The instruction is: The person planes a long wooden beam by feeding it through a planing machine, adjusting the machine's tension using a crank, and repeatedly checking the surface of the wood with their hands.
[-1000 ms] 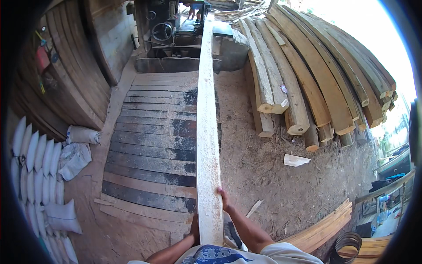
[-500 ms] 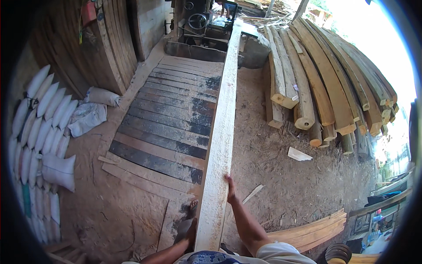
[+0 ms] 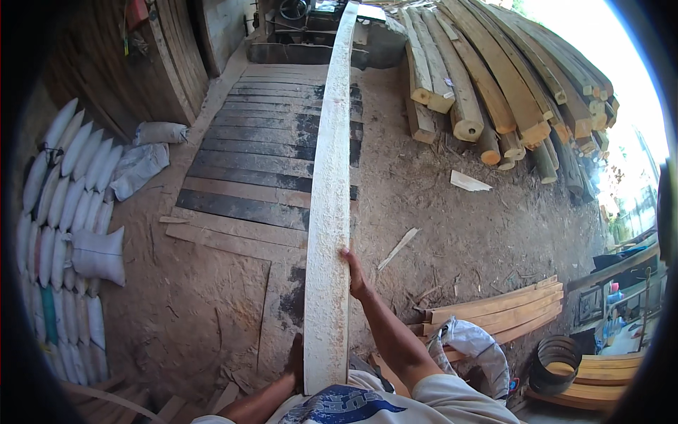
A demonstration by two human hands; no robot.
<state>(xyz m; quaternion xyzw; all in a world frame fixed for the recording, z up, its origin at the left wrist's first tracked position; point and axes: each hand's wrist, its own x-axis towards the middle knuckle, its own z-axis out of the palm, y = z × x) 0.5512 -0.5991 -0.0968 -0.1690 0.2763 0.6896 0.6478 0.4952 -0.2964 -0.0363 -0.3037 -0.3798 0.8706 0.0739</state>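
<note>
Since the earlier frame, a pale, crinkled sack (image 3: 474,339) has come into view by your right arm. Your right hand (image 3: 357,274) grasps the long wooden beam (image 3: 328,212), flat, rough and sawdust-flecked, stretching from your waist toward the dark machine (image 3: 296,35); your left hand (image 3: 295,362) touches its left edge, grip hidden.

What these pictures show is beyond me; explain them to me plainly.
There's no robot here: a person works bare-handed, and a fisheye camera on their head looks down, bending straight edges. The left hand is against the left side of a long pale plank, at its near end; the right hand grips its right edge farther along. The plank stretches toward a machine with a handwheel. Dark boards lie on the floor; white sacks are stacked at left, timbers at right.
</note>
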